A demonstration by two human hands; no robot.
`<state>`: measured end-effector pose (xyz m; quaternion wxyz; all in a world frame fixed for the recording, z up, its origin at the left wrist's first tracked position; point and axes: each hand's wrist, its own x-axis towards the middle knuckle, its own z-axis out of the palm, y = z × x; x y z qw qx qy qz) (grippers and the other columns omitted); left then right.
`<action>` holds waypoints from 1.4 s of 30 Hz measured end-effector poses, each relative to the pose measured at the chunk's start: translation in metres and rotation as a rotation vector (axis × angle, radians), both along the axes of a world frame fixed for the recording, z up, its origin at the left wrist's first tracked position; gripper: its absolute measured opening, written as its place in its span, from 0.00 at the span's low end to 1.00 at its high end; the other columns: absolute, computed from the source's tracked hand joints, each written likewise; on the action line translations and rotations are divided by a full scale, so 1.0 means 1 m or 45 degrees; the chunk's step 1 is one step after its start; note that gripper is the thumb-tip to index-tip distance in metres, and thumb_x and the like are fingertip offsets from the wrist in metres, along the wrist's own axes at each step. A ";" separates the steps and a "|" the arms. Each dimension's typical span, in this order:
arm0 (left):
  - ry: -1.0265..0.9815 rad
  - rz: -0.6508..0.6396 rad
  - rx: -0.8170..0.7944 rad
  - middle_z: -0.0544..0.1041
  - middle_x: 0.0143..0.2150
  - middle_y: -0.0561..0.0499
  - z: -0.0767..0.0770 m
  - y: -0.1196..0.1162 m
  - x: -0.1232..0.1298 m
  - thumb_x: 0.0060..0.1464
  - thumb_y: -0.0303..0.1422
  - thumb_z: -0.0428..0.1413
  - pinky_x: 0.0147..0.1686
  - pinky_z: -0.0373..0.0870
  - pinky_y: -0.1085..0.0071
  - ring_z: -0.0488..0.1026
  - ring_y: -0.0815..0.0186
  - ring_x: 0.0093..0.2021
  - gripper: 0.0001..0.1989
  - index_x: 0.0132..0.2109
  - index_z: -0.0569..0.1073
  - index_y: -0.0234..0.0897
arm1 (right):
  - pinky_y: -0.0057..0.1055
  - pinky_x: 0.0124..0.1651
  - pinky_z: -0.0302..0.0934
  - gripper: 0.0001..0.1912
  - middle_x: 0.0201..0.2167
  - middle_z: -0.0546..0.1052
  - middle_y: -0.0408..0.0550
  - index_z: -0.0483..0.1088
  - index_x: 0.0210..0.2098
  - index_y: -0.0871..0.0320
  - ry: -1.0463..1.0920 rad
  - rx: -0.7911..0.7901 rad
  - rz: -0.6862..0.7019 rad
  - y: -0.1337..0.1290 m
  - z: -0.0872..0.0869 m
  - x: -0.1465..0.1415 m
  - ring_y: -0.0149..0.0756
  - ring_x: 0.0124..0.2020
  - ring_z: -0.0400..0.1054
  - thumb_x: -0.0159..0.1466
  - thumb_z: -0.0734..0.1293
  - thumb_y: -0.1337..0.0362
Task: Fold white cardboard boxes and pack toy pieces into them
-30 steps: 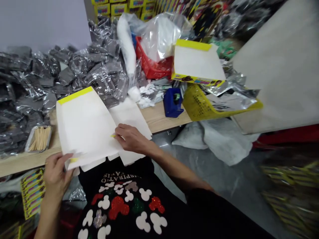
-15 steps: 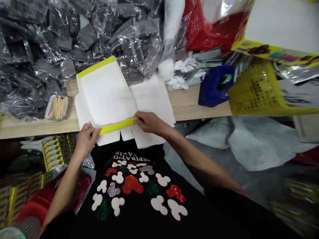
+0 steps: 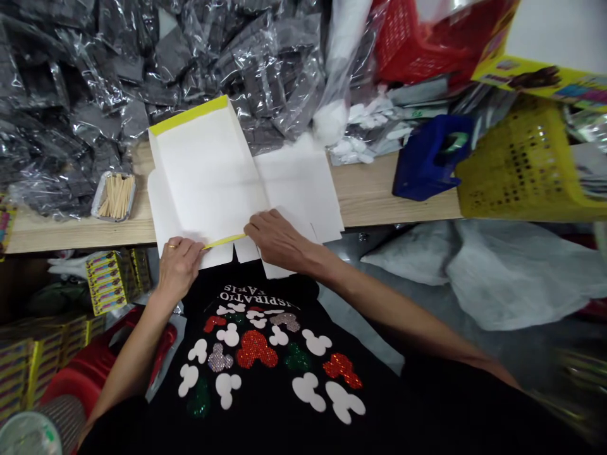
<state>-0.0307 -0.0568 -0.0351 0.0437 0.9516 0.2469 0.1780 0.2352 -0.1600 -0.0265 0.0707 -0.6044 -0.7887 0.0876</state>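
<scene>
A white cardboard box [image 3: 203, 170], partly folded, lies at the table's front edge. Its far wall is upright with a yellow strip on top, and its near wall shows only a thin yellow line. My left hand [image 3: 179, 268] is closed over the left end of that near wall, a ring on one finger. At the wall's right end, my right hand [image 3: 277, 239] has its fingers curled over the edge and hides part of it. Flat white cardboard [image 3: 301, 183] lies under the box and sticks out to the right.
Grey pieces in clear plastic bags [image 3: 199, 57] pile up behind. A small tray of wooden sticks [image 3: 114, 196] sits left. To the right are a blue tape dispenser [image 3: 427, 158], a yellow basket [image 3: 516, 164] and a red basket [image 3: 403, 44]. A red stool [image 3: 80, 379] stands below left.
The box's near wall has turned so its yellow face narrows to a line. My hands have rolled over its edge, the right one shifting inward. The view has swung slightly left.
</scene>
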 end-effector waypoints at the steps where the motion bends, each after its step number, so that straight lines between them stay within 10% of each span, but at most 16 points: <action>1: -0.002 -0.026 -0.001 0.78 0.36 0.46 -0.001 0.001 0.000 0.74 0.33 0.53 0.46 0.67 0.61 0.70 0.56 0.41 0.11 0.45 0.80 0.38 | 0.40 0.48 0.52 0.16 0.42 0.75 0.58 0.72 0.43 0.62 0.007 -0.012 0.024 0.004 -0.001 -0.007 0.47 0.42 0.61 0.64 0.59 0.82; 6: -0.164 -0.012 -0.046 0.77 0.36 0.47 0.002 0.005 0.001 0.74 0.32 0.54 0.45 0.69 0.62 0.72 0.58 0.40 0.11 0.43 0.80 0.38 | 0.38 0.50 0.53 0.14 0.46 0.74 0.57 0.71 0.47 0.61 0.152 0.015 0.177 0.032 -0.006 -0.050 0.46 0.45 0.61 0.66 0.61 0.79; 9: -0.702 0.386 -0.112 0.78 0.45 0.45 0.013 -0.006 0.000 0.67 0.39 0.64 0.50 0.70 0.61 0.74 0.59 0.47 0.09 0.47 0.79 0.39 | 0.38 0.48 0.53 0.17 0.43 0.74 0.55 0.71 0.46 0.61 0.212 0.186 0.127 0.043 0.001 -0.055 0.44 0.43 0.60 0.64 0.60 0.82; 12: -1.226 0.729 -0.736 0.79 0.44 0.47 0.025 -0.027 0.007 0.57 0.48 0.72 0.46 0.74 0.65 0.77 0.63 0.43 0.23 0.49 0.77 0.38 | 0.39 0.46 0.53 0.17 0.42 0.72 0.55 0.71 0.45 0.62 0.281 0.471 0.112 0.041 0.017 -0.050 0.44 0.42 0.59 0.65 0.58 0.82; 16: -1.478 0.648 -1.597 0.80 0.34 0.51 0.037 -0.046 0.037 0.45 0.53 0.77 0.44 0.79 0.68 0.78 0.67 0.35 0.28 0.35 0.76 0.36 | 0.38 0.45 0.54 0.12 0.39 0.72 0.53 0.71 0.43 0.62 0.373 0.640 0.281 0.033 0.034 -0.053 0.43 0.40 0.58 0.68 0.58 0.78; 27: -1.480 0.457 -1.409 0.82 0.29 0.50 0.042 -0.022 0.058 0.39 0.47 0.79 0.38 0.81 0.70 0.78 0.68 0.29 0.24 0.31 0.82 0.34 | 0.39 0.50 0.52 0.18 0.43 0.74 0.48 0.73 0.47 0.57 0.668 0.468 0.245 0.036 0.060 -0.041 0.40 0.45 0.66 0.63 0.61 0.80; 33: -1.728 0.426 -1.190 0.83 0.32 0.53 0.067 -0.001 0.063 0.37 0.52 0.79 0.50 0.85 0.58 0.84 0.60 0.38 0.25 0.36 0.83 0.42 | 0.44 0.60 0.48 0.19 0.49 0.75 0.51 0.71 0.53 0.57 0.285 0.807 -0.200 0.031 0.068 -0.012 0.43 0.52 0.65 0.72 0.56 0.78; 42: -1.700 0.358 -1.409 0.84 0.35 0.50 0.062 -0.017 0.099 0.39 0.53 0.78 0.55 0.83 0.60 0.84 0.59 0.44 0.25 0.36 0.83 0.40 | 0.48 0.67 0.43 0.17 0.47 0.76 0.48 0.71 0.50 0.55 0.244 0.837 -0.049 0.034 0.077 -0.019 0.42 0.50 0.65 0.73 0.55 0.77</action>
